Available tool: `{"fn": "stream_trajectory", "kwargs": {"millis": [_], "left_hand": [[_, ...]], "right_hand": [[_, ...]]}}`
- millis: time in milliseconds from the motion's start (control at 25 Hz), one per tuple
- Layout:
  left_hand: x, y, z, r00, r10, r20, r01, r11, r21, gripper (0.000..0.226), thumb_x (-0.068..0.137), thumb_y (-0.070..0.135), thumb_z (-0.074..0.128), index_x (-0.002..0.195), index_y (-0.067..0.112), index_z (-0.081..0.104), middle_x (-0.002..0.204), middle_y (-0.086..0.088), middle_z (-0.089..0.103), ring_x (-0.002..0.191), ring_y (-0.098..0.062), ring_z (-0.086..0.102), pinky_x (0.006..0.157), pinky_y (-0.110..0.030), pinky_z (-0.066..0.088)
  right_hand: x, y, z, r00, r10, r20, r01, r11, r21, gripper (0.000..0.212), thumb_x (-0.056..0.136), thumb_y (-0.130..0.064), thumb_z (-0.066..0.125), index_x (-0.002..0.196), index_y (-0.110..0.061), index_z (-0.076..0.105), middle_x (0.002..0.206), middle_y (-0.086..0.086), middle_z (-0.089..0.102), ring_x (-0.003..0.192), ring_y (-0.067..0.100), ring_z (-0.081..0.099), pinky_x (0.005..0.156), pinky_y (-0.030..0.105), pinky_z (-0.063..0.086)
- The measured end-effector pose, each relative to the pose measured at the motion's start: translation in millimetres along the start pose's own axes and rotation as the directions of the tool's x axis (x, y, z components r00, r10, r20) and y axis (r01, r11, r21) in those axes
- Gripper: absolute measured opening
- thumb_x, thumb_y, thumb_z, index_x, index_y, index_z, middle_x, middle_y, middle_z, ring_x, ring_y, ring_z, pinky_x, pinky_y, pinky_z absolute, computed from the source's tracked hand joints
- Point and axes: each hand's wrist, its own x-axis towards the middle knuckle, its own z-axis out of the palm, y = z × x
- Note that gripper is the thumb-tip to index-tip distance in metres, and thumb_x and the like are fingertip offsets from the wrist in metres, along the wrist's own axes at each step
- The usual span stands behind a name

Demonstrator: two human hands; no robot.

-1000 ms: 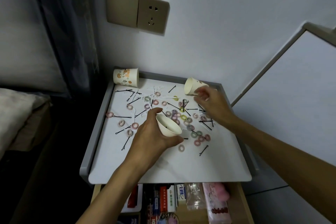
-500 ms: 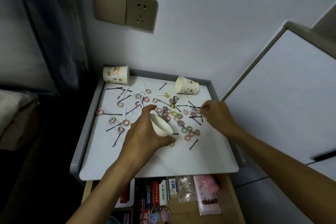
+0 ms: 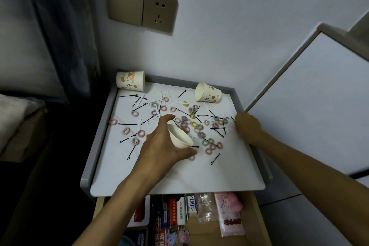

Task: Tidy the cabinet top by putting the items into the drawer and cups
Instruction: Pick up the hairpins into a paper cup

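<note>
Status: left hand (image 3: pixel 159 147) is gripping a white cup (image 3: pixel 180 140), fingers over the far side and thumb along the near side. The cup is tilted and held low over the middle of the table (image 3: pixel 159 177), right beside the densest patch of hair ties (image 3: pixel 193 125). We read the tilt and low height as setup for a scoop or sweep, so loose items go in over the lip instead of being lifted one by one. Right hand (image 3: pixel 247 126) sits at the right edge of the table with its fingers curled, next to a knot of ties and hairpins (image 3: pixel 127 124). We can't tell from here whether it's pinching anything. Its position suggests it is there to gather or push items leftward toward the held cup. Ties, pins and some white plastic picks (image 3: pixel 139 103) are scattered over most of the back half of the table, and nothing visible is in the cup yet. The back-right cup (image 3: pixel 207 92) lies on its side with its mouth toward the left. The back-left cup (image 3: pixel 130 82) sits against the rear rim, and its orientation is unclear. Both are apart from the hands and unused. The drawer (image 3: pixel 257 217) is pulled out below the front edge and already holds packets and boxes, so it's ready to receive. We judge the task to be at an early stage. Risk: thin pins lie flat and may slide under the cup lip.
</note>
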Motion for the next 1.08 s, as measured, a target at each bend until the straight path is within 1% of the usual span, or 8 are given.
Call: {"fn": "stream_trajectory", "kwargs": {"millis": [160, 320, 400, 560, 680, 840, 960, 1080], "left_hand": [[-0.2, 0.2, -1.7, 1.0, 0.005, -0.014, -0.005, 1.0, -0.01, 0.092, 0.061, 0.041, 0.088, 0.135, 0.039, 0.034, 0.106, 0.009, 0.05, 0.083, 0.003, 0.043, 0.064, -0.008, 0.036], [0.2, 1.4, -2.1, 1.0, 0.005, -0.012, -0.005, 1.0, -0.009, 0.09, 0.062, 0.039, 0.088, 0.135, 0.038, 0.035, 0.107, 0.01, 0.049, 0.082, 0.007, 0.042, 0.064, 0.0, 0.034], [0.7, 1.8, -1.8, 1.0, 0.005, -0.008, -0.005, 1.0, -0.012, 0.09, 0.063, 0.039, 0.088, 0.135, 0.038, 0.035, 0.107, 0.01, 0.049, 0.082, 0.003, 0.043, 0.065, 0.0, 0.035], [2.3, 1.4, -1.3, 1.0, 0.001, -0.01, -0.002, 1.0, -0.013, 0.09, 0.062, 0.038, 0.088, 0.136, 0.037, 0.036, 0.107, 0.009, 0.049, 0.086, -0.005, 0.041, 0.064, 0.0, 0.034], [2.7, 0.3, -1.3, 1.0, 0.007, -0.016, -0.007, 1.0, -0.014, 0.09, 0.062, 0.039, 0.088, 0.135, 0.037, 0.036, 0.106, 0.01, 0.05, 0.085, -0.002, 0.043, 0.064, -0.002, 0.035], [2.7, -0.1, -0.9, 1.0, 0.001, -0.017, -0.001, 1.0, -0.027, 0.089, 0.061, 0.039, 0.088, 0.134, 0.037, 0.037, 0.101, 0.013, 0.048, 0.083, 0.005, 0.045, 0.063, -0.003, 0.036], [1.9, 0.3, -0.1, 1.0, 0.001, -0.011, -0.002, 1.0, -0.021, 0.089, 0.061, 0.04, 0.088, 0.134, 0.037, 0.037, 0.105, 0.009, 0.05, 0.084, -0.001, 0.046, 0.062, -0.005, 0.035], [1.7, 0.5, -0.5, 1.0, 0.008, -0.017, -0.008, 1.0, -0.02, 0.089, 0.062, 0.04, 0.088, 0.134, 0.038, 0.036, 0.104, 0.01, 0.049, 0.083, 0.008, 0.044, 0.061, -0.003, 0.036]], "right_hand": [[17.8, 1.3, -10.3, 0.963, -0.255, -0.083, 0.264, 0.957, 0.121, 0.017, 0.09, 0.004, 0.045, 0.089, -0.013, 0.047, 0.092, 0.011, 0.058, 0.077, 0.026, 0.054, 0.068, 0.038, 0.045], [28.3, -5.0, -16.4, 0.915, -0.39, -0.106, 0.401, 0.91, 0.106, 0.012, 0.089, 0.0, 0.055, 0.088, -0.011, 0.058, 0.09, 0.009, 0.061, 0.078, 0.024, 0.056, 0.068, 0.036, 0.047], [33.7, -10.0, -14.5, 0.92, -0.363, -0.144, 0.387, 0.9, 0.2, 0.005, 0.09, -0.006, 0.061, 0.09, -0.007, 0.065, 0.09, 0.008, 0.065, 0.081, 0.023, 0.058, 0.07, 0.032, 0.046], [39.9, -18.1, -11.1, 0.956, -0.281, -0.084, 0.293, 0.89, 0.349, 0.006, 0.085, -0.01, 0.07, 0.089, -0.006, 0.071, 0.087, 0.006, 0.067, 0.082, 0.021, 0.062, 0.072, 0.027, 0.045], [40.5, -16.3, -4.1, 0.976, -0.206, -0.076, 0.219, 0.874, 0.433, 0.004, 0.084, -0.01, 0.071, 0.086, -0.007, 0.072, 0.082, 0.002, 0.065, 0.078, 0.018, 0.06, 0.071, 0.027, 0.045], [30.1, -16.5, 5.8, 0.981, -0.174, -0.088, 0.195, 0.892, 0.407, 0.007, 0.09, -0.011, 0.062, 0.087, -0.01, 0.068, 0.084, -0.001, 0.06, 0.078, 0.016, 0.057, 0.07, 0.029, 0.046], [21.2, -13.8, 10.8, 0.958, -0.256, -0.127, 0.282, 0.92, 0.272, 0.009, 0.093, -0.009, 0.056, 0.088, -0.013, 0.061, 0.088, 0.003, 0.06, 0.082, 0.02, 0.055, 0.071, 0.032, 0.045], [15.6, -3.7, 4.4, 0.948, -0.261, -0.182, 0.301, 0.919, 0.254, 0.01, 0.094, -0.003, 0.051, 0.091, -0.011, 0.057, 0.088, 0.007, 0.063, 0.078, 0.022, 0.055, 0.066, 0.034, 0.043]]}}
